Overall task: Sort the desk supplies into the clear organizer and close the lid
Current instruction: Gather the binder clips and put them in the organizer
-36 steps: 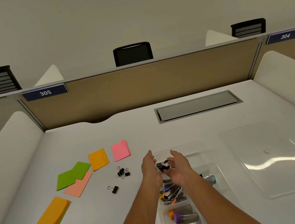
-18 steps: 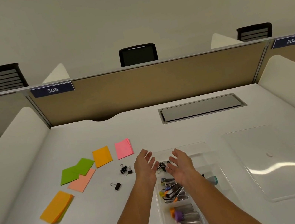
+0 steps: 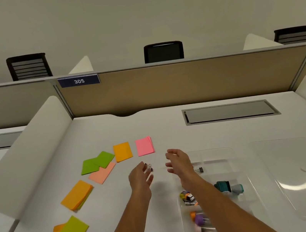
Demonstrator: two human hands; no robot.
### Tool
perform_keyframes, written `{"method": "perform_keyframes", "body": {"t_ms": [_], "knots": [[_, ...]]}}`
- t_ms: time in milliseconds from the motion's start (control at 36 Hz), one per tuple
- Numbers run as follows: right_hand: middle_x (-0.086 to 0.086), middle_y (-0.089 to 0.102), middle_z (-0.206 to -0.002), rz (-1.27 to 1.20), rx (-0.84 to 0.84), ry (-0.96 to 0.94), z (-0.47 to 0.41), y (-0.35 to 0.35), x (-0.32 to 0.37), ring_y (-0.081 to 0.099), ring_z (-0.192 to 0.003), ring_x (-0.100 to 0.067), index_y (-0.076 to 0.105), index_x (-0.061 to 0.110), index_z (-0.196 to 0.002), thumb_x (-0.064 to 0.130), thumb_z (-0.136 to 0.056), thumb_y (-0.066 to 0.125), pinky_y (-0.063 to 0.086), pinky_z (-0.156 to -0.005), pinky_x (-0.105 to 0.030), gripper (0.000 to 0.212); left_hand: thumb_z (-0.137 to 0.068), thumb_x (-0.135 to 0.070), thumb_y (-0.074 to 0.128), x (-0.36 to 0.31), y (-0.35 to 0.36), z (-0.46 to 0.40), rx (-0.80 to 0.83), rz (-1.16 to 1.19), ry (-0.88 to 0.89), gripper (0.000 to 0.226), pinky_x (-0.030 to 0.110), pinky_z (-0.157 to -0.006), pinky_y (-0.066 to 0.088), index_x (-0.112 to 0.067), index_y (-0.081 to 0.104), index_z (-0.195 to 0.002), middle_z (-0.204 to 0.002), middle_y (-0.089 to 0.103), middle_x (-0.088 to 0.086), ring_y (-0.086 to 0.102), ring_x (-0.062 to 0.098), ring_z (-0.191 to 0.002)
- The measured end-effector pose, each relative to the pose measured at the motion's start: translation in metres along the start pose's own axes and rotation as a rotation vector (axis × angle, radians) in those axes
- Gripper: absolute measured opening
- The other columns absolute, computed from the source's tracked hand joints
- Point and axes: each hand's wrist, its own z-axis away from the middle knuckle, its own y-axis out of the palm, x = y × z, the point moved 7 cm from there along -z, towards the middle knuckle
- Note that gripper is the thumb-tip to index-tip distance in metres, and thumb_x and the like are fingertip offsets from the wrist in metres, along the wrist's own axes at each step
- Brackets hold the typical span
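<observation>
Your left hand [image 3: 140,176] is the closer one: the small black binder clips with silver wire handles [image 3: 149,167] sit on the white table [image 3: 170,125] right at its fingers [image 3: 146,174], which are spread loose and empty. Your right hand [image 3: 178,163] hangs open just beside the clear plastic organizer [image 3: 243,163], holding nothing

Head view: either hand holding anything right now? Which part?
Nothing held. Left hand is open beside a small black binder clip on the desk; right hand is open and empty.
</observation>
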Motion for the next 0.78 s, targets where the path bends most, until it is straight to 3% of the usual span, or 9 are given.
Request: {"method": "perform_keyframes", "body": {"t_ms": [56,139,222,278,417,583,778], "knots": [[0.001,0.061,-0.103,0.106,0.055,-0.044,-0.002,0.010,0.003,0.062,-0.092,-0.017,0.054,0.021,-0.123,0.022,-0.095,0.056,0.054,-0.084,-0.033,0.027,-0.093,-0.022,0.058,-0.007,-0.011,-0.004,-0.002,-0.200,0.113,0.018,0.034,-0.080,0.052,-0.012,0.063,-0.107,-0.103,0.067,0.004,0.064,0.022,-0.099],[-0.001,0.059,-0.113,0.264,0.111,-0.075,-0.006,0.026,0.001,0.060,-0.101,-0.017,0.051,0.023,-0.129,0.028,-0.092,0.061,0.052,-0.091,-0.037,0.038,-0.091,-0.025,0.063,-0.018,-0.022,-0.011,0.003,-0.681,0.389,0.034,0.032,-0.090,0.048,-0.014,0.057,-0.123,-0.120,0.061,0.003,0.058,0.020,-0.107],[-0.001,0.052,-0.127,0.420,0.146,-0.113,-0.010,0.042,-0.003,0.054,-0.112,-0.018,0.047,0.025,-0.135,0.032,-0.091,0.064,0.045,-0.087,-0.032,0.047,-0.088,-0.025,0.068,-0.013,-0.031,-0.019,0.029,-0.922,0.468,0.045,0.026,-0.085,0.047,-0.017,0.053,-0.129,-0.128,0.052,0.005,0.057,0.013,-0.097],[-0.002,0.049,-0.134,0.497,0.171,-0.137,-0.012,0.052,-0.005,0.051,-0.118,-0.018,0.044,0.025,-0.139,0.033,-0.091,0.064,0.042,-0.087,-0.030,0.053,-0.087,-0.024,0.068,-0.009,-0.039,-0.025,0.034,-1.001,0.460,0.049,0.025,-0.083,0.045,-0.017,0.050,-0.132,-0.132,0.049,0.005,0.054,0.011,-0.096],[-0.007,0.040,-0.144,0.631,0.222,-0.150,-0.018,0.072,-0.014,0.047,-0.127,-0.022,0.037,0.023,-0.146,0.030,-0.089,0.066,0.045,-0.095,-0.033,0.065,-0.085,-0.028,0.068,-0.004,-0.050,-0.040,0.012,-1.142,0.485,0.056,0.034,-0.097,0.044,-0.019,0.047,-0.136,-0.139,0.044,0.006,0.048,0.024,-0.120],[-0.009,0.032,-0.149,0.780,0.250,-0.130,-0.031,0.085,-0.024,0.044,-0.130,-0.024,0.031,0.022,-0.150,0.028,-0.086,0.065,0.042,-0.103,-0.036,0.074,-0.089,-0.037,0.062,0.001,-0.048,-0.052,0.052,-1.359,0.650,0.057,0.036,-0.101,0.040,-0.024,0.043,-0.142,-0.146,0.039,0.000,0.038,0.025,-0.127],[-0.014,0.031,-0.146,0.987,0.270,-0.122,-0.046,0.095,-0.030,0.041,-0.131,-0.032,0.027,0.013,-0.150,0.029,-0.086,0.065,0.038,-0.109,-0.041,0.077,-0.089,-0.027,0.064,0.014,-0.055,-0.068,0.094,-1.278,0.786,0.049,0.036,-0.100,0.036,-0.015,0.052,-0.134,-0.136,0.053,0.003,0.045,0.028,-0.122]]}}
